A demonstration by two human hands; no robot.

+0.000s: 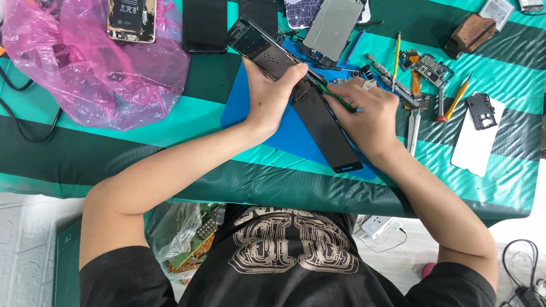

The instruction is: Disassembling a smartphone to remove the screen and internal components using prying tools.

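The left hand (274,97) pressed down on a long, dark, opened smartphone (300,96) that lay slantwise across a blue rectangular work mat (250,112), its grip clenched over the phone's middle with the thumb hooked across the upper edge. The phone's top end, with its bare inner frame showing, jutted past the mat towards the upper left; its black glass end pointed to the lower right, near the mat's edge. The right hand (364,111) held a thin green-handled tool (334,98), fingers pinched round it, the tip set against the phone's side just beside the left thumb.

The mat rested on a worktop (162,167) covered in a green-and-teal striped cloth. To the left lay a crumpled pink plastic bag (87,59) with another opened phone (132,9) on top of it. Beyond the mat stood a grey metal phone back panel (334,21). To the right were a small circuit board (433,68), two yellow pencils (456,97) and a white card bearing a black plastic frame (482,113).
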